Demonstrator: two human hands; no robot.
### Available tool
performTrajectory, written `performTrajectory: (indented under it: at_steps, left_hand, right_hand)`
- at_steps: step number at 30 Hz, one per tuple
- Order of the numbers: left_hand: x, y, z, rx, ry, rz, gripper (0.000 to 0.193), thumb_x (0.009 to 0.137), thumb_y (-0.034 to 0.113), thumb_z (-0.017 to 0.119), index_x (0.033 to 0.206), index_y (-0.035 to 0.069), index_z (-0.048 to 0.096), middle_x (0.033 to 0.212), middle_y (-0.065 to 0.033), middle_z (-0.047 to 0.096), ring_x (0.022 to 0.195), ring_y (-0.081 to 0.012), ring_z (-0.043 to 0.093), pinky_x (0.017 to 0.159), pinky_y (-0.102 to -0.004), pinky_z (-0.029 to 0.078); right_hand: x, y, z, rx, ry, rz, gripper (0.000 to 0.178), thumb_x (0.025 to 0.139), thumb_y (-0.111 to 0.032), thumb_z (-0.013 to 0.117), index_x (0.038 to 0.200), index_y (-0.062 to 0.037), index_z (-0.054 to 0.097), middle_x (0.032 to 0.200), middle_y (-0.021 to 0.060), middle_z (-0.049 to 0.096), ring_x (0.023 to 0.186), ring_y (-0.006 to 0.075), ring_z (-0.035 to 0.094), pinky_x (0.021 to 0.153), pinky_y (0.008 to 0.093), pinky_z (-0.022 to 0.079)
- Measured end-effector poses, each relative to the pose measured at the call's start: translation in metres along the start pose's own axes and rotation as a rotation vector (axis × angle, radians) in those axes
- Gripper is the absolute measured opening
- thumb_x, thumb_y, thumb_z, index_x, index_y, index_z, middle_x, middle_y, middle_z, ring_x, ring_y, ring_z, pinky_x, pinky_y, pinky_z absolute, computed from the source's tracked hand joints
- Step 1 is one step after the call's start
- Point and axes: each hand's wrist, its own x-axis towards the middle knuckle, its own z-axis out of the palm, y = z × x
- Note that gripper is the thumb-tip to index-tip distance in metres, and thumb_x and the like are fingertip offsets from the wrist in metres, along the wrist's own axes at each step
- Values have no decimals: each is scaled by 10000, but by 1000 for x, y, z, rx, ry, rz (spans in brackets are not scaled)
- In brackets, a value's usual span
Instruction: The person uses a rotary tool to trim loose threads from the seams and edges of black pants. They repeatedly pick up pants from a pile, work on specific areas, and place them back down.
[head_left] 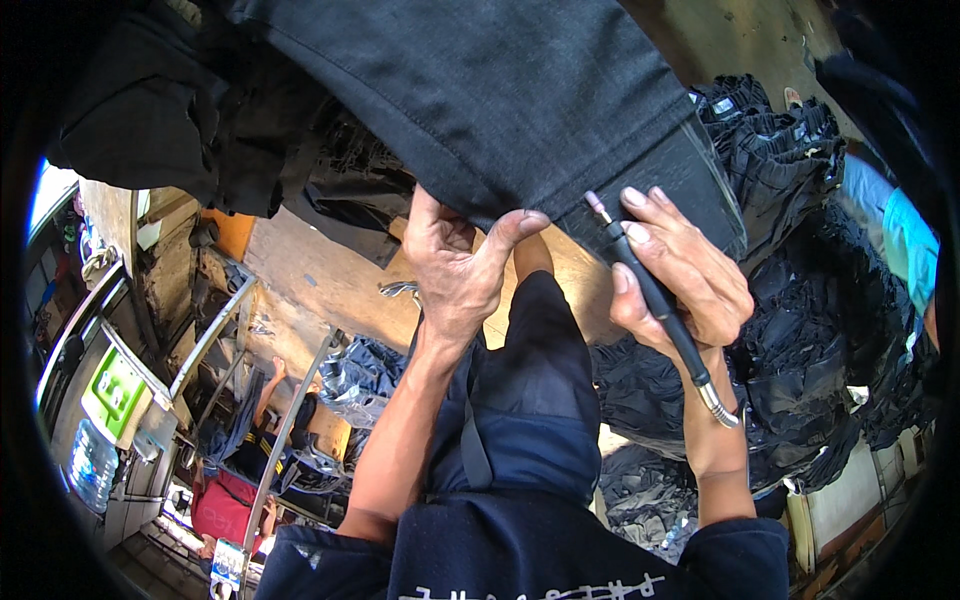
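A dark trouser leg or similar garment panel (510, 95) stretches across the top, with a seam running along it. My left hand (455, 265) pinches its near edge between thumb and fingers. In my right hand (690, 275) is a black pen-shaped rotary grinder (655, 290), gripped like a pen, with a metal spring at its cable end. Its small pinkish grinding tip (595, 202) points up and left, close over the cloth near the hem; I cannot tell whether it touches. A flat dark panel (685, 180) with a worn edge shows beyond the hem, beside my right fingers.
Heaped dark garments (790, 160) rise at the right, and more dark cloth (150, 130) lies at the upper left. Below is a wooden surface (310, 260). Metal rails (215, 335), a green tray (115, 390) and a person in red (225, 508) are at the left.
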Motion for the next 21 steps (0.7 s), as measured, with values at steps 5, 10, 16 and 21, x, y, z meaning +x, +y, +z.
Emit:
performTrajectory:
  at_steps: [5, 10, 16, 21]
  left_hand:
    - [0, -1, -1, 30, -11, 5, 530, 913, -21, 902, 1348, -17, 599, 1228, -125, 757, 1137, -202, 753, 1009, -331, 616]
    - [-1, -7, -7, 36, -12, -22, 473, 895, -15, 918, 1284, -28, 648, 1186, -144, 783, 1111, -205, 764, 997, -342, 626]
    - [11, -31, -17, -112, 24, -55, 360, 832, -83, 921, 1136, -49, 731, 1113, -129, 813, 1047, -188, 778, 939, -329, 637]
    - [18, -50, -17, 76, 132, -197, 324, 793, -110, 860, 1084, -16, 753, 1024, -94, 820, 891, -143, 770, 820, -277, 628]
  right_hand:
    - [-2, 1, 1, 0, 34, 11, 269, 866, -14, 790, 1121, 73, 777, 1024, 276, 819, 1092, 448, 816, 1025, 595, 638]
    - [-3, 2, -1, -19, 36, 44, 281, 874, -14, 780, 1140, 78, 779, 1033, 295, 815, 1099, 451, 813, 1029, 597, 634]
    - [1, 3, -10, 19, 67, 82, 304, 876, 7, 749, 1167, 93, 759, 1078, 315, 809, 1123, 451, 805, 1041, 595, 629]
    - [5, 11, -10, 60, 33, 9, 306, 878, 17, 750, 1174, 94, 752, 1053, 293, 813, 1124, 462, 802, 1048, 603, 625]
